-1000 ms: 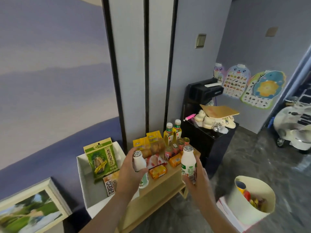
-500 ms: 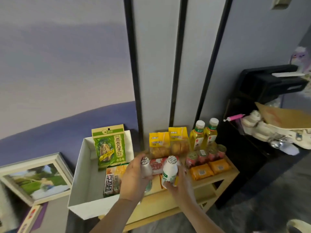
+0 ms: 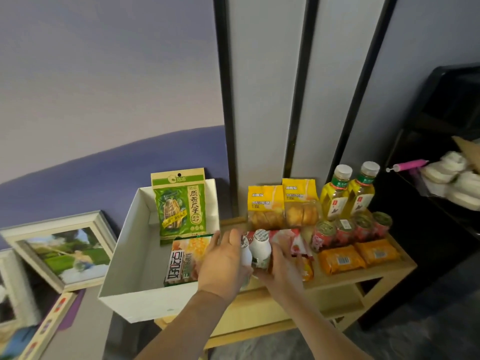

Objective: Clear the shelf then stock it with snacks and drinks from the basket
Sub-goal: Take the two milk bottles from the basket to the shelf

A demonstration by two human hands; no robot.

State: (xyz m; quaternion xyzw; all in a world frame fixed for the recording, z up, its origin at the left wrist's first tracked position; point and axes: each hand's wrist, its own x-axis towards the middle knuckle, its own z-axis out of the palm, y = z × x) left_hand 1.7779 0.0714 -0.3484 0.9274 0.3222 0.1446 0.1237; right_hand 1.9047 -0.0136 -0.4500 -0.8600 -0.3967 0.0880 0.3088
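1. Pale wood makes up the shelf (image 3: 384,271), seen from the head camera; its top stands against the wall, beside a white box (image 3: 124,281).
2. The left hand (image 3: 223,266) wraps around a small white bottle (image 3: 245,255), upright at the shelf's left front.
3. The right hand (image 3: 281,271) is closed round a second white bottle (image 3: 260,249), just beside the first; the two bottles touch.
4. Behind the hands lie pink snack packs (image 3: 288,240), and behind those stand two yellow bread bags (image 3: 283,206).
5. Two tea bottles (image 3: 348,193) stand at the back right, a row of small red cans (image 3: 350,229) before them, and two orange packets (image 3: 358,257) lie in front.
6. In the box, a green seed bag (image 3: 179,203) leans upright and a flat snack pack (image 3: 184,258) lies before it.
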